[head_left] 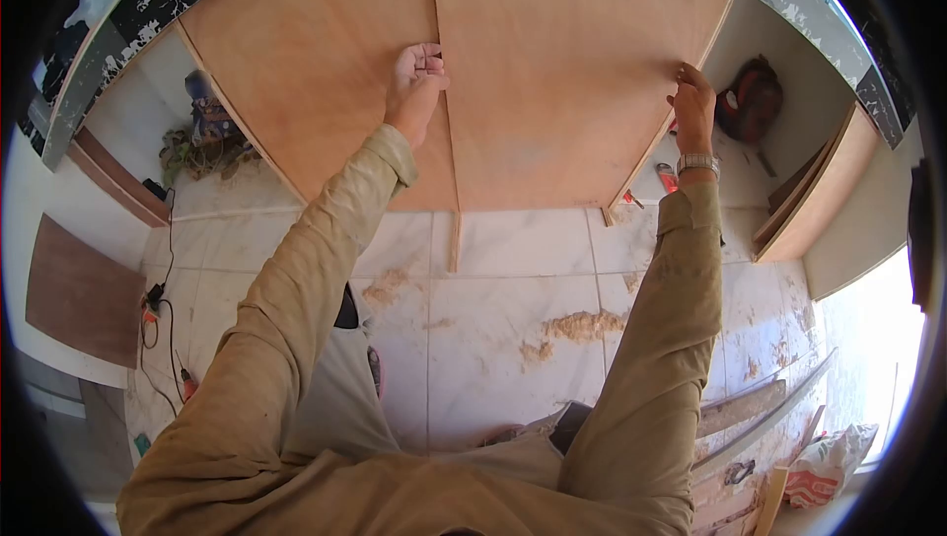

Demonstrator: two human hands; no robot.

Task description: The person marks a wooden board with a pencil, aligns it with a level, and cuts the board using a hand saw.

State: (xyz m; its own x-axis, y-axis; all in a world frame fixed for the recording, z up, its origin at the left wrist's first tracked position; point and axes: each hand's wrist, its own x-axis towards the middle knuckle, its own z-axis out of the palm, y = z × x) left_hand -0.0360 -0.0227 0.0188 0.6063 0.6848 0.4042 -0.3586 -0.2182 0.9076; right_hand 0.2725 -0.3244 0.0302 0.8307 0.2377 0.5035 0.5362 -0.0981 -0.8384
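Two upright plywood panels stand side by side before me, the left panel [306,72] and the right panel [552,92], with a narrow seam between them. At that seam, my left hand [416,92] has its fingers curled in against the right panel's left edge. My right hand [692,102], with a watch [698,163] on the wrist, is closed on the same panel's opposite edge; some of its fingertips are hard to make out. A dark, chipped countertop [128,28] runs above the panels.
Sawdust [582,326] lies on the tiled floor [513,240]. A backpack [752,100] sits in the right recess, near leaning boards [824,186]. Cables [170,309] trail at left by a brown board [84,289]. Wood strips [750,408] and a plastic bag [831,465] lie lower right.
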